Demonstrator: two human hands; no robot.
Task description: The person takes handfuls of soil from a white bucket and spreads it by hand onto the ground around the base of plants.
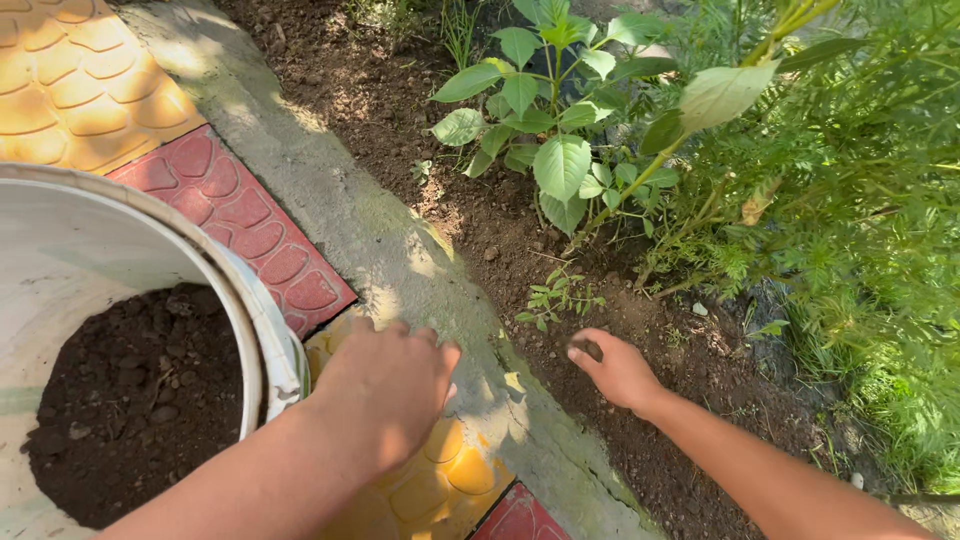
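The right hand (pixel 618 368) pinches a dark soil clod (pixel 590 350) low over the garden bed (pixel 400 110). The left hand (pixel 385 385), loose and empty, rests just beside the white bucket (pixel 262 330).

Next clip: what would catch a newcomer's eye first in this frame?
Probably the white bucket at lower left, partly filled with dark soil. Beside it the left hand rests over the yellow paving tiles, while the right hand presses into the garden bed beyond the concrete curb, below a broad-leaved plant.
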